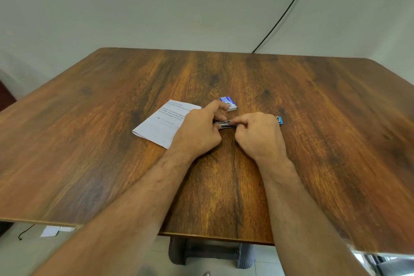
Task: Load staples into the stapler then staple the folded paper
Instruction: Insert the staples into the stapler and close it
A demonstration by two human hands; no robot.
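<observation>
**At frame centre: both hands on the stapler**

Centre of frame, the left hand (199,132) and right hand (257,134) meet over the wooden table (89,141). Both pinch the stapler (225,123) between them, fingers curled tight on its metal middle. Left forefinger stretched up and outward. Blue end of the stapler shows just right of the right hand's knuckles. Whether staples sit in the channel: cannot tell, fingers cover it.

Just above the left hand, a small blue-and-white staple box (228,103) lies flat on the table. Left of centre, the folded paper (161,123), printed side up, its right edge under the left hand. Upper right, a black cable (289,9) runs down the wall behind the table.
</observation>
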